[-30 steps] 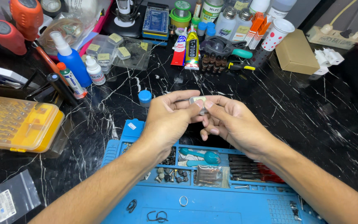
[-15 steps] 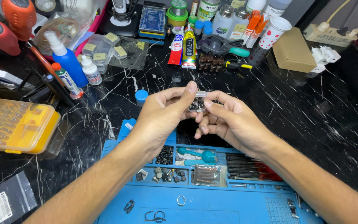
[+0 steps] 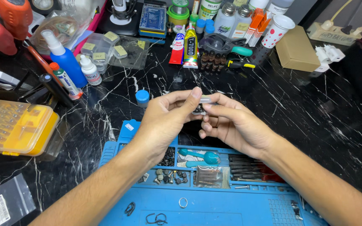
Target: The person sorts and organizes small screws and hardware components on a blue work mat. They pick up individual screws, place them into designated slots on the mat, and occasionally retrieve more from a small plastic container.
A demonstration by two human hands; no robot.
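Lying nearest, at the bottom of the frame, was a blue work mat [image 3: 231, 209] whose tray compartments held screws and small tools. Above it, at centre, the left hand [image 3: 164, 121] and the right hand [image 3: 235, 125] met, fingertips of both pinched on a small silvery part [image 3: 202, 105] held over the black marble tabletop [image 3: 315, 109]. A yellow case [image 3: 13, 129] sat at left; glue tubes [image 3: 185, 46] and bottles stood along the top.

Both forearms are bare to the frame's edge, with no sleeves. The left hand [image 3: 164, 121] and right hand [image 3: 235, 127] wear no gloves, rings or watch.
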